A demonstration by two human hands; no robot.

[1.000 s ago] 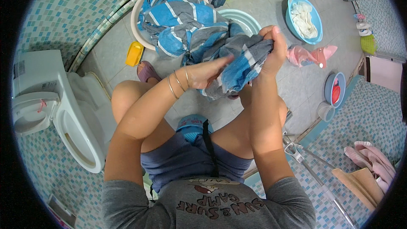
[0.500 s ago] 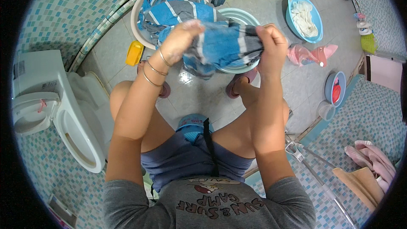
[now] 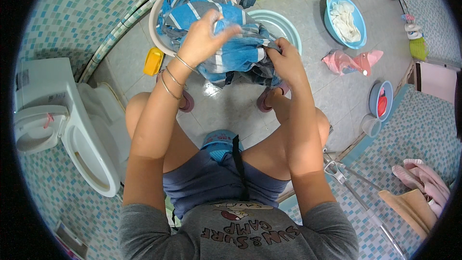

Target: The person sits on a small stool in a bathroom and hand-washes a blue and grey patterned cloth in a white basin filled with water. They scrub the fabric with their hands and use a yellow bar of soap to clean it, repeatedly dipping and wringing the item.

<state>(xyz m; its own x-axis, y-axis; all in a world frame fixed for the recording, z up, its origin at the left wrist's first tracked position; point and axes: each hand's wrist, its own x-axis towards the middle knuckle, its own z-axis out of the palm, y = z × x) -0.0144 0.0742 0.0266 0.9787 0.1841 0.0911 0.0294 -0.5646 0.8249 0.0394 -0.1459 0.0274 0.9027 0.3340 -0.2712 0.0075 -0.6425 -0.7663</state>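
A large blue and grey cloth with white stripes (image 3: 240, 53) hangs in loose folds in front of me. Part of it fills the pinkish-white basin (image 3: 155, 21) at the far left, and part drapes over the pale green basin (image 3: 291, 25) beside it. My right hand (image 3: 288, 64) pinches the cloth's right side between thumb and fingers. Above the left part of the cloth is my left hand (image 3: 204, 41), its fingers apart and slightly blurred, gripping nothing that I can see. Bangles circle the left wrist.
A yellow scoop-like container (image 3: 153, 61) lies left of the basins. To the right are a blue basin (image 3: 330, 19) with white cloth, a pink plastic bag (image 3: 344, 62) and a smaller blue basin (image 3: 373, 100). A white toilet (image 3: 103, 173) stands at left, a metal pole (image 3: 368, 212) at right.
My left hand has let go of the cloth and its fingers have spread. The stretch of cloth between my hands has dropped into folds; my right hand has moved slightly left and down.
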